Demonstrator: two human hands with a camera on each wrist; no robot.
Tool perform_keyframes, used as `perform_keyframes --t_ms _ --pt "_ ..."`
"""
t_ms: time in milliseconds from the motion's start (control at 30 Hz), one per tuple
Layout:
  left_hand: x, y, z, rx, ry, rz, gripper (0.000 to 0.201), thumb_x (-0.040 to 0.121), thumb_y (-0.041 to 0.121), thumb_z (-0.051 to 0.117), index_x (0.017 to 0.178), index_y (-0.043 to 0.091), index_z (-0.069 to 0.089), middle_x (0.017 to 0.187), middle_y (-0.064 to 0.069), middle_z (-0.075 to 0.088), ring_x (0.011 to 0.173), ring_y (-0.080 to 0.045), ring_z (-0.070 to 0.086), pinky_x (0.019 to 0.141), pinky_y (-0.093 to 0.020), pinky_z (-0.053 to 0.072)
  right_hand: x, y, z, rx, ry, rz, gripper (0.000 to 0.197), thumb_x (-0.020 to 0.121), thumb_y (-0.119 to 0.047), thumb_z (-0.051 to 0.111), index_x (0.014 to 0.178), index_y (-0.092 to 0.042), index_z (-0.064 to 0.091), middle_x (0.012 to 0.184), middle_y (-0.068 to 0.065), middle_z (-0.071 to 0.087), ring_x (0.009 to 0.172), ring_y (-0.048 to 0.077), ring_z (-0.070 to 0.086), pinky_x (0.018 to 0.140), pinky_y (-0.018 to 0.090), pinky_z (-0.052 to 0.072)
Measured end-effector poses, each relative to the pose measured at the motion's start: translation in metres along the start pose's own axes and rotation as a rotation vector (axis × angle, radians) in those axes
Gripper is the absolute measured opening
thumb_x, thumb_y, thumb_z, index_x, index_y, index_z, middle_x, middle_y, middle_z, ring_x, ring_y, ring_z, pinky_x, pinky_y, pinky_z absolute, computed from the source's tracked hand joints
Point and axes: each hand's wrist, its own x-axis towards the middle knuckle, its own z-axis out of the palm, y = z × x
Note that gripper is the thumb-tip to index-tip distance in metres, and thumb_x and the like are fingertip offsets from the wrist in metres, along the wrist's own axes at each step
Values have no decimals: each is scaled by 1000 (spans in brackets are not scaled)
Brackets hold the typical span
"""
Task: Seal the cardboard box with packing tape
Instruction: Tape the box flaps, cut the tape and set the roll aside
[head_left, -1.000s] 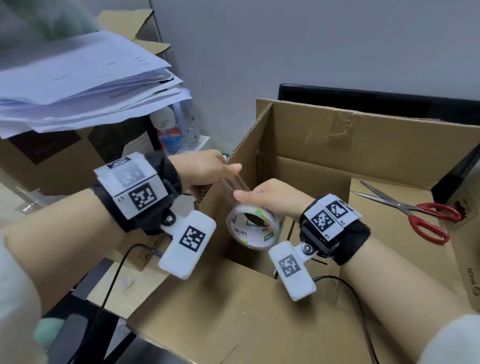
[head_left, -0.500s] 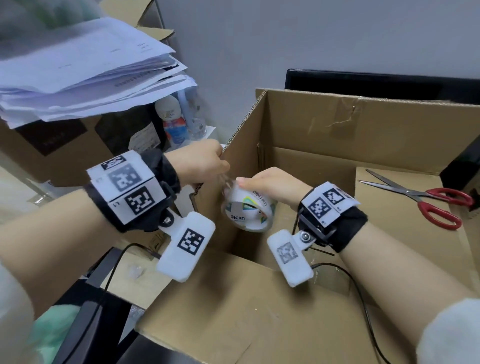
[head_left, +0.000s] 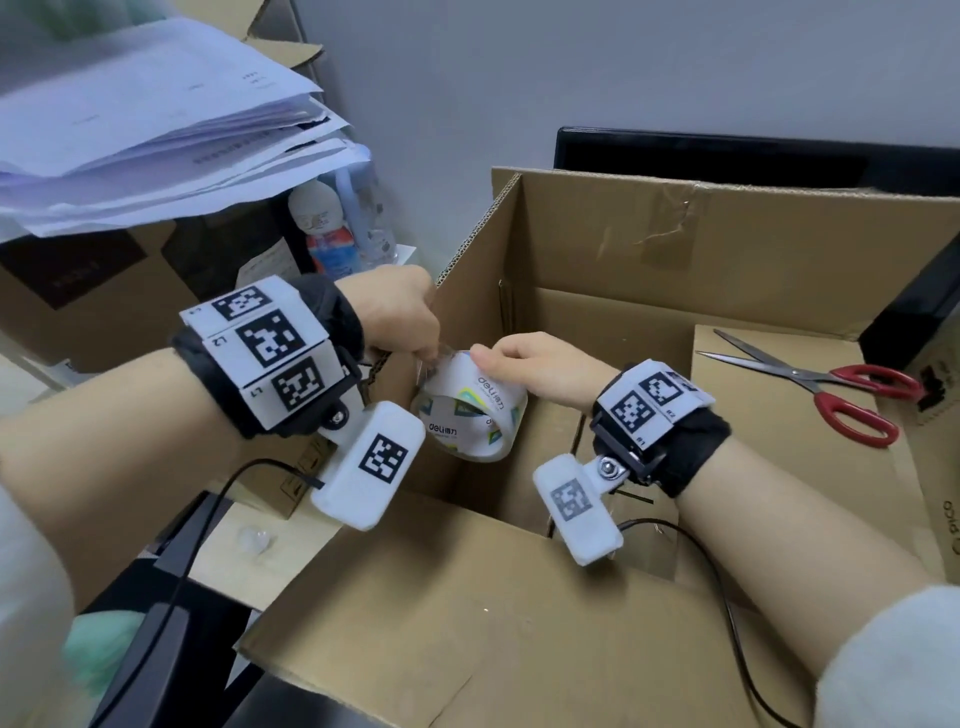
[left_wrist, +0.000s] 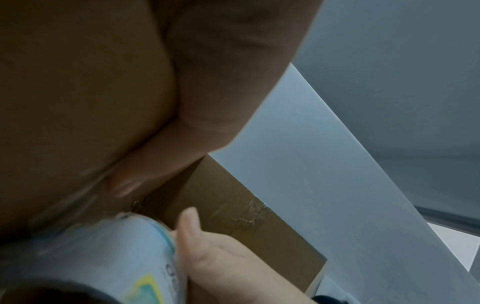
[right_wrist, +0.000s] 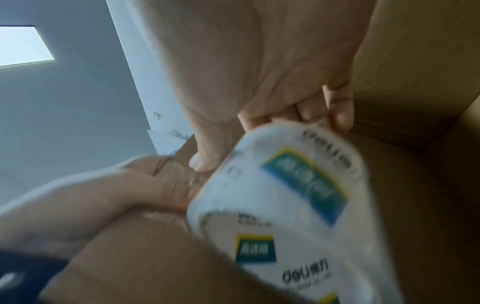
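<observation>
An open brown cardboard box (head_left: 675, 260) stands with its flaps up. Over its left inner corner my right hand (head_left: 535, 364) grips a roll of clear packing tape (head_left: 470, 410) with a printed white core, thumb on the outer face, fingers through the hole. The roll (right_wrist: 285, 205) fills the right wrist view. My left hand (head_left: 402, 319) pinches the loose clear tape end right at the roll's top, beside the box's left flap (head_left: 467, 270). In the left wrist view the roll (left_wrist: 109, 257) sits below my curled left fingers (left_wrist: 124, 183).
Red-handled scissors (head_left: 852, 395) lie open on the box's right flap. A stack of papers (head_left: 145, 130) rests on another carton at the left. Small bottles (head_left: 332, 228) stand behind the box's left flap. A black monitor (head_left: 727, 156) stands behind the box, against the grey wall.
The stretch of tape drawn out a second ago is gone; my hands have come together, the left fingers now at the roll's top. The roll has tipped over in my right hand.
</observation>
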Motion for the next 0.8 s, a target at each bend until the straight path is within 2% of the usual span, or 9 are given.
perform_keyframes --t_ms 100,200,267,367,467,633,700,767,800 --pt "1 -2 1 -16 18 10 23 78 14 67 66 9 48 69 -7 51 70 -26 52 49 -25 35 -9 21 -36 -24 178 128 45 91 -46 48 96 -4 62 74 0 62 64 11 55 61 19 41" --pt "2 -3 1 -63 12 -1 24 77 14 68 67 8 48 69 -8 52 63 -23 51 48 -25 35 -30 61 -89 -323 426 344 21 90 -35 55 86 -16 62 86 6 67 82 24 63 72 29 46" --pt "2 -5 0 -102 -8 -8 22 77 17 70 71 6 52 69 -8 54 60 -22 52 47 -25 37 -51 88 -119 -552 523 545 15 91 -20 51 94 -12 64 105 17 66 98 34 60 79 33 45" --pt "-2 -7 -1 -190 -73 -1 26 74 22 76 81 3 60 73 -9 59 60 -19 55 39 -21 43 -75 118 -139 -693 560 741 22 87 -11 48 104 -9 62 114 22 56 104 40 54 85 36 45" --pt "-5 -6 0 -283 -126 15 36 72 19 77 100 0 62 91 -17 68 68 -23 62 41 -20 51 -85 127 -142 -667 588 742 14 85 -11 54 96 -16 61 117 21 53 108 41 50 92 41 45" --pt "-7 -2 2 -355 -140 20 35 77 9 69 108 -3 59 101 -24 66 72 -28 63 51 -27 55 -94 127 -144 -629 592 719 28 84 -2 49 104 -20 59 124 17 48 117 37 40 96 42 39" --pt "-8 -2 3 -383 -129 13 22 78 6 65 98 -3 60 88 -20 65 66 -27 61 43 -23 53 -98 126 -143 -660 614 763 29 87 -6 47 110 -20 56 126 17 44 120 36 34 96 44 35" --pt "-12 -2 3 -423 -104 -10 7 78 4 64 77 2 57 71 -13 58 57 -24 56 36 -19 46 -100 124 -140 -685 593 769 31 88 -8 46 116 -19 55 126 17 44 120 36 33 95 45 36" --pt "-11 -2 3 -438 -85 -21 13 78 3 64 69 5 54 66 -11 55 54 -23 54 34 -18 44 -101 123 -139 -691 580 758 32 89 -8 45 118 -18 55 125 17 45 119 35 34 94 44 37"
